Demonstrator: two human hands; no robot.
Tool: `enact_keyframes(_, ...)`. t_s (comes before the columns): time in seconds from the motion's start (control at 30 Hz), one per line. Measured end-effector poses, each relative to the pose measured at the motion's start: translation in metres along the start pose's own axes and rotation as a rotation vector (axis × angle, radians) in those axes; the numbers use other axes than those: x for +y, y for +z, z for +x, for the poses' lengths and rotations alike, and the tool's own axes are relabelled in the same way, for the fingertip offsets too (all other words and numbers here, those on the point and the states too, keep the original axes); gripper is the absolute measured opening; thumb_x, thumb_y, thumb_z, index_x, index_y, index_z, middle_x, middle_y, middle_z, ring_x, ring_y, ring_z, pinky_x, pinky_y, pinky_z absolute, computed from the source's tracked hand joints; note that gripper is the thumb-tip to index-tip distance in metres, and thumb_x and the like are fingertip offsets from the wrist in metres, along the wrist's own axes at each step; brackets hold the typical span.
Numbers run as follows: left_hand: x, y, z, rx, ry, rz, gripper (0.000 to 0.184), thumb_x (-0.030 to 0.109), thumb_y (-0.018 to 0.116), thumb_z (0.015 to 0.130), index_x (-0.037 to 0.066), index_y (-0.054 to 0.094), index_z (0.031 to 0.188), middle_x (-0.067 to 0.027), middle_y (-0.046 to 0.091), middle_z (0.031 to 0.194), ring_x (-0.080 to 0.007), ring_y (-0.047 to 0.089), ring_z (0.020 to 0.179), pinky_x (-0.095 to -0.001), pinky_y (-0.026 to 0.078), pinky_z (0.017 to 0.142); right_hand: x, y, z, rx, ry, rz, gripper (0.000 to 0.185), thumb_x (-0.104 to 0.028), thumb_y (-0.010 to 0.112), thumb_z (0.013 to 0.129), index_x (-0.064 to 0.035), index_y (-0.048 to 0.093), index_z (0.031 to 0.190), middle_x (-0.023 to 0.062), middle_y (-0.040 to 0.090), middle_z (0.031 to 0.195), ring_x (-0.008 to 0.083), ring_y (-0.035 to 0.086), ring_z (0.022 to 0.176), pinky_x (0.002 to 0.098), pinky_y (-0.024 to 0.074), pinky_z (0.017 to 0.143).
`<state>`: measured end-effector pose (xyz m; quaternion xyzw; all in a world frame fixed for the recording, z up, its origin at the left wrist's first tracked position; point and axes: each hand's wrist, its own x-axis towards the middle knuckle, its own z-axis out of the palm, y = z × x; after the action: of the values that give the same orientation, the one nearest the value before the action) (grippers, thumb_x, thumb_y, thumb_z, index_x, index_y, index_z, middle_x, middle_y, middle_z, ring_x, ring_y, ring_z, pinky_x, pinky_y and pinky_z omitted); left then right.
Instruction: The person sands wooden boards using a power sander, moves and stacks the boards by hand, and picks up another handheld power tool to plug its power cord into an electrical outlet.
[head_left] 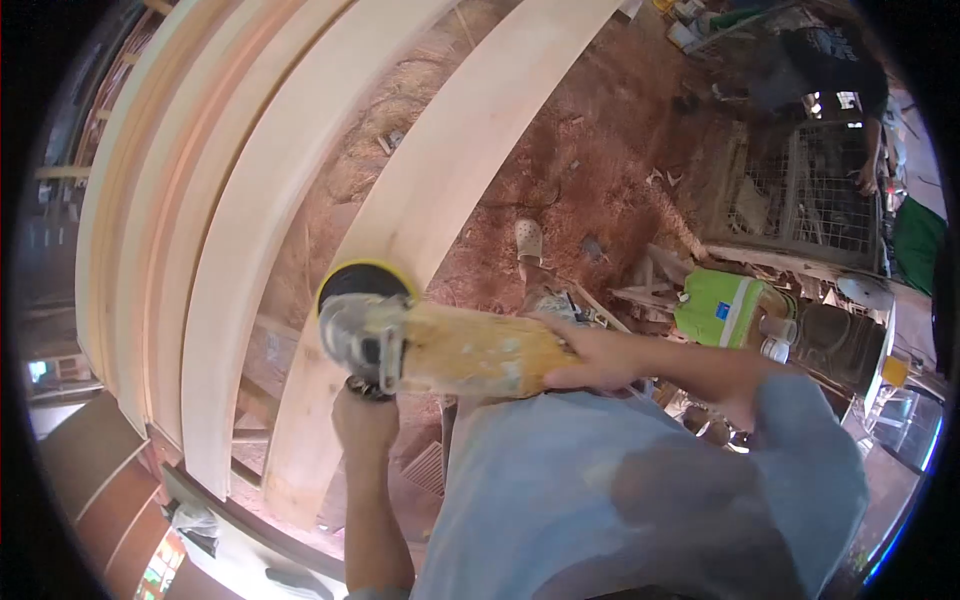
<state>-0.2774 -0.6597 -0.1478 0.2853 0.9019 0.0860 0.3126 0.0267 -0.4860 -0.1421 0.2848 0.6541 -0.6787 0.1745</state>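
A yellow, paint-worn angle grinder (470, 350) with a grey metal head lies across the view, held in both hands. Its round black pad with a yellow rim (365, 282) is over a pale curved wooden plank (430, 190); whether it presses on the wood I cannot tell. My left hand (365, 418) is closed around the side handle below the head. At the rear end of the yellow body, my right hand (590, 355) grips the housing, with some fingers hidden beneath it.
Several more long pale planks (250, 230) run side by side on the left. Reddish dust covers the floor (590, 130). A bright green container (715, 305) stands at right, near a wire-mesh frame (810, 190). Another person (825, 70) in dark clothes is at upper right.
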Motion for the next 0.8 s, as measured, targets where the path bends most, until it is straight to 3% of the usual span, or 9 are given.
enact_keyframes(0.13,0.083,0.016,0.037,-0.136,0.139,0.148,0.026,0.025,0.066,0.083,0.003,0.072,0.096,-0.0243,0.071,0.090,-0.0433,0.068,0.090,-0.0502,0.054,0.078,0.027,-0.025,-0.043,0.186,0.001,0.298,0.096,-0.045,0.069,0.092,0.0021,0.015,0.156,0.0241,0.046,0.146,0.0296,0.044,0.138,0.0378,0.0320,0.116)
enact_keyframes(0.2,0.130,0.025,0.048,-0.191,0.148,0.205,0.025,0.025,0.066,0.083,0.005,0.072,0.096,-0.0234,0.071,0.089,-0.0420,0.069,0.090,-0.0495,0.054,0.077,0.038,-0.036,-0.066,0.256,-0.018,0.335,0.095,-0.044,0.068,0.092,0.0018,0.015,0.156,0.0226,0.045,0.147,0.0280,0.042,0.139,0.0382,0.0303,0.117)
enact_keyframes(0.43,0.308,0.076,0.120,-0.262,0.548,0.241,0.031,0.034,0.068,0.084,0.006,0.073,0.095,-0.0239,0.071,0.093,-0.0410,0.069,0.092,-0.0486,0.055,0.078,0.069,-0.142,-0.110,0.536,0.013,0.372,0.088,-0.043,0.063,0.096,0.0008,0.017,0.156,0.0191,0.039,0.152,0.0250,0.031,0.145,0.0392,0.0225,0.120)
enact_keyframes(0.5,0.370,0.079,0.148,-0.214,0.533,0.238,0.033,0.032,0.070,0.082,0.005,0.074,0.100,-0.0222,0.072,0.095,-0.0389,0.070,0.093,-0.0489,0.056,0.080,0.051,-0.190,-0.108,0.616,-0.030,0.454,0.080,-0.041,0.058,0.099,-0.0016,0.020,0.157,0.0177,0.046,0.145,0.0231,0.046,0.132,0.0383,0.0363,0.112)
enact_keyframes(0.53,0.396,0.086,0.174,-0.223,0.557,0.263,0.034,0.033,0.070,0.082,0.005,0.074,0.101,-0.0224,0.072,0.097,-0.0384,0.070,0.095,-0.0481,0.056,0.082,0.054,-0.215,-0.104,0.621,-0.033,0.454,0.080,-0.041,0.058,0.099,-0.0016,0.020,0.157,0.0177,0.046,0.145,0.0231,0.046,0.132,0.0383,0.0363,0.112)
enact_keyframes(0.6,0.453,0.092,0.216,-0.168,0.579,0.311,0.034,0.031,0.068,0.083,0.005,0.074,0.103,-0.0207,0.073,0.103,-0.0372,0.071,0.099,-0.0463,0.056,0.086,0.058,-0.263,-0.096,0.655,0.038,0.515,0.077,-0.043,0.056,0.100,-0.0038,0.021,0.157,0.0120,0.056,0.127,0.0165,0.059,0.101,0.0324,0.0507,0.088)
enact_keyframes(0.63,0.486,0.090,0.232,-0.169,0.609,0.312,0.032,0.028,0.065,0.084,0.006,0.074,0.106,-0.0188,0.073,0.106,-0.0364,0.070,0.101,-0.0454,0.056,0.088,0.054,-0.285,-0.092,0.660,0.036,0.515,0.077,-0.043,0.056,0.100,-0.0038,0.021,0.157,0.0120,0.056,0.127,0.0165,0.059,0.101,0.0324,0.0507,0.088)
enact_keyframes(0.7,0.546,0.086,0.259,-0.128,0.706,0.324,0.032,0.025,0.062,0.085,0.006,0.074,0.107,-0.0176,0.073,0.107,-0.0360,0.070,0.103,-0.0446,0.055,0.090,0.040,-0.325,-0.086,0.805,0.075,0.527,0.068,-0.042,0.053,0.102,-0.0071,0.028,0.154,0.0042,0.057,0.105,0.0098,0.053,0.077,0.0267,0.0493,0.065)
enact_keyframes(0.8,0.607,0.099,0.292,-0.068,0.808,0.349,0.032,0.025,0.061,0.085,0.006,0.074,0.107,-0.0175,0.073,0.108,-0.0353,0.069,0.105,-0.0437,0.055,0.090,0.041,-0.367,-0.086,0.868,0.046,0.593,0.060,-0.042,0.051,0.103,-0.0089,0.034,0.150,0.0018,0.054,0.094,0.0101,0.054,0.074,0.0268,0.0497,0.061)
